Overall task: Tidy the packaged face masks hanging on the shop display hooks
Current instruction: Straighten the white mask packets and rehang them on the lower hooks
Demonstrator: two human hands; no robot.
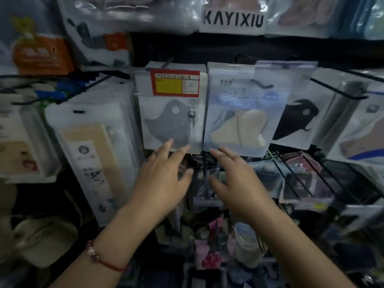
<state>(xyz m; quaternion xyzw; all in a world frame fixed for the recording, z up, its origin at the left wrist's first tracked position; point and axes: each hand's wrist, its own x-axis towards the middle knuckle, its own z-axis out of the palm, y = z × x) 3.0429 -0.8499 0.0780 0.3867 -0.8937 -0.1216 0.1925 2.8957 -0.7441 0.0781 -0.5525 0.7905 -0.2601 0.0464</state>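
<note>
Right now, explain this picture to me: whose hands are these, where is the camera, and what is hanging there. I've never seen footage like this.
No machine here: a person wears a camera on the head, looking forward and down, so you see their own two arms. The left hand, with a red bead bracelet at its wrist, reaches with straight fingers to the lower edge of the grey mask packet. The right hand reaches open toward the beige mask packet. Neither hand holds anything. The packets hang on black wire hooks; a black mask packet hangs further right.
</note>
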